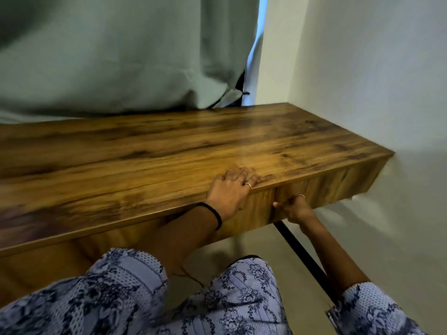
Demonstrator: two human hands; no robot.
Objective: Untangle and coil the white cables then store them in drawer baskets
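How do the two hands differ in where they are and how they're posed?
The left hand rests flat on the desk top, fingers spread; the right hand sits lower, fingers curled against the drawer front. The left wrist carries a black band; the right shows none. Each hand wears a ring.

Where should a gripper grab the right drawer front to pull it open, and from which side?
Probably the bottom edge of the right drawer front, from below: no knob or handle shows on its flat face. The right hand curls under that edge beside the seam, while the left hand rests flat on the desk top. Pull toward the person.
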